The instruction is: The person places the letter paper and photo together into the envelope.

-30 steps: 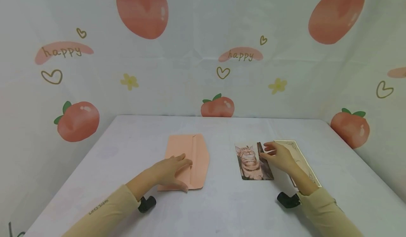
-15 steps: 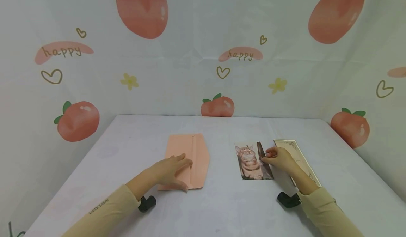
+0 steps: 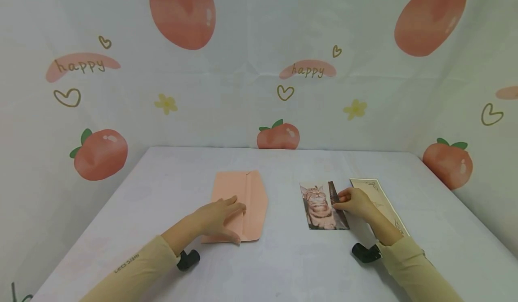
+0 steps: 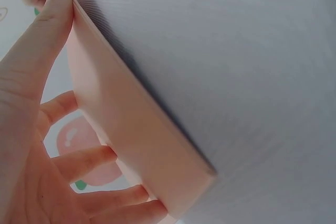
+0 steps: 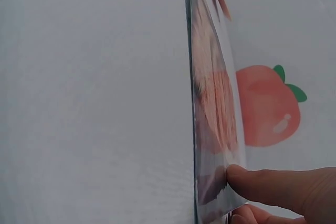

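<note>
While the left hand [image 3: 214,217] rests on the envelope [image 3: 254,214], fingers apart, we see the photo [image 3: 321,208] on the worktop [image 3: 283,268], pinched at its right edge by the fingers of the right hand [image 3: 359,202]. We judge this the gripping step; the next move calls for gentle lifting.

Left to right on the table [image 3: 279,266] — envelope [image 3: 230,186], photo [image 3: 318,206], card [image 3: 383,204].

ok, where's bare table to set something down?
Bare: the table between the peach envelope and cat photo; the front stretch between left sleeve and right sleeve; the band before the backdrop.
Crowded: the photo's right edge, pinched by the right hand beside the cream card; the envelope, under the left hand.
</note>
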A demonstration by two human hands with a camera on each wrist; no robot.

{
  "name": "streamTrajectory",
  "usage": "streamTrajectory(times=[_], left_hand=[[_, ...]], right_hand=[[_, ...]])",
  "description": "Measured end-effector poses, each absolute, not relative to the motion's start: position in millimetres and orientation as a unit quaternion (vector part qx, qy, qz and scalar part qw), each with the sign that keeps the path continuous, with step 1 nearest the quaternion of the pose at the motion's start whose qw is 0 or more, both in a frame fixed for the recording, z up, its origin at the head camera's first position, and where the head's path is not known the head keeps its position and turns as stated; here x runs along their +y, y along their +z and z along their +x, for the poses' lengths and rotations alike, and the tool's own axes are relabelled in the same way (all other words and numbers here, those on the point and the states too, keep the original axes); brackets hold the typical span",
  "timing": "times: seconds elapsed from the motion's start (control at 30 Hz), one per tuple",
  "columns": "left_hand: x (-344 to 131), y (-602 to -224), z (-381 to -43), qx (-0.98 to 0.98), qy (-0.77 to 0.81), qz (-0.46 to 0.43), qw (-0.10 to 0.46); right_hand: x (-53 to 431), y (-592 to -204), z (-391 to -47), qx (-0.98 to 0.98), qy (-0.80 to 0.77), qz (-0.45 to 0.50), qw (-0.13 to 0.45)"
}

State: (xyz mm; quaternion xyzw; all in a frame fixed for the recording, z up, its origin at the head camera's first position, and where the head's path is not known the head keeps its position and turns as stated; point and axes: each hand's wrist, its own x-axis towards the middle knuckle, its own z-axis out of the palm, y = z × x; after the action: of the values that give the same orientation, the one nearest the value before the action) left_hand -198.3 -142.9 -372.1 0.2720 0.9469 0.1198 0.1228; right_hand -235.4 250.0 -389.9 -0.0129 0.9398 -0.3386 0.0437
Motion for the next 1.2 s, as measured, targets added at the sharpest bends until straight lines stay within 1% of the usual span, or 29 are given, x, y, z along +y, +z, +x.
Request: streamTrajectory(times=[0.47,0.7,1.2], left_hand=[[-142.6,-368.5,-195.9,0.945,0.114,0.28,0.123],[-142.7,-368.2,-195.8,0.945,0.116,0.281,0.118],[-142.2,-368.6,-195.5,0.944,0.124,0.282,0.118]], right_hand=[[249.8,-386.6,-234.2,0.942,-0.333,-0.02,0.033],[250.4,-383.9,-233.2,0.934,-0.354,-0.028,0.031],[248.5,-376.0,-231.5,0.922,-0.384,-0.042,-0.004]])
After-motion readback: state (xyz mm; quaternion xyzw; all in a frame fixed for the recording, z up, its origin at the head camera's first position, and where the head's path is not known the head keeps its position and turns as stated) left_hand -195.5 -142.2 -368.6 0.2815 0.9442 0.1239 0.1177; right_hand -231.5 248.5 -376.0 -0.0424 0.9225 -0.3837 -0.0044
